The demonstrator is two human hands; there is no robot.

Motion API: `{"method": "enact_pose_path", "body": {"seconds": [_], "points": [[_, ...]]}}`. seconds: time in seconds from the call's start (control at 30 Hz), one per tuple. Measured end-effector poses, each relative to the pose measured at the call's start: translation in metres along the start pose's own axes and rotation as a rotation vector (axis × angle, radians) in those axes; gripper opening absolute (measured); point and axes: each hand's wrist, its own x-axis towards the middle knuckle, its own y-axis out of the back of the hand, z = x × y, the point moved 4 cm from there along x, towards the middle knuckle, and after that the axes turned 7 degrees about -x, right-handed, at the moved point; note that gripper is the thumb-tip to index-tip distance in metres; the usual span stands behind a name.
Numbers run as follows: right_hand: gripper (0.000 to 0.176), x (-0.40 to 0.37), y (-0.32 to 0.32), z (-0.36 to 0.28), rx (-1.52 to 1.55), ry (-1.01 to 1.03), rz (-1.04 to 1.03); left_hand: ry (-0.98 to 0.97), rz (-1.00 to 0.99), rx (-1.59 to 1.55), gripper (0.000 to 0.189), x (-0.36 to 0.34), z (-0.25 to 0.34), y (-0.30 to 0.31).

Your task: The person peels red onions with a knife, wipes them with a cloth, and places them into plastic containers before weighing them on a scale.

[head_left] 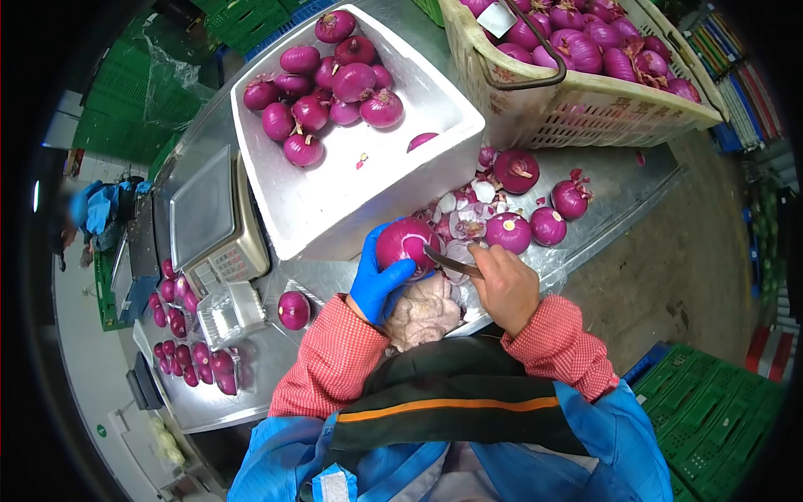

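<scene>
My left hand (pixel 375 283), in a blue glove, is closed around a red onion (pixel 400 243). Bare, my right hand (pixel 506 289) grips a small curved knife (pixel 454 264), its blade touching the onion's side. Below the onion lies a crumpled, stained cloth (pixel 424 314). Peeled skins and scraps (pixel 468 213) are heaped just beyond my hands. Right of the scraps sit several loose red onions (pixel 508 233). Another single onion (pixel 294 310) rests on the metal table to the left of my left hand.
A white foam box (pixel 368 197) holding several onions stands ahead. Behind it at right is a cream plastic crate (pixel 577 113) full of onions. To the left are a weighing scale (pixel 226 251), clear plastic trays (pixel 230 316) and packed onions (pixel 196 364). Green crates (pixel 711 410) stand lower right.
</scene>
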Motion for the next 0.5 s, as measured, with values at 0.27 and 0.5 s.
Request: {"method": "enact_pose_path", "body": {"seconds": [0.27, 0.5], "points": [[0.032, -0.002, -0.024, 0.014, 0.460, -0.318, -0.062, -0.264, -0.020, 0.411, 0.076, -0.002, 0.001, -0.006], [0.036, 0.003, -0.035, 0.021, 0.694, -0.364, -0.233, 0.009, -0.040, 0.252, 0.074, -0.003, -0.015, -0.006]]}}
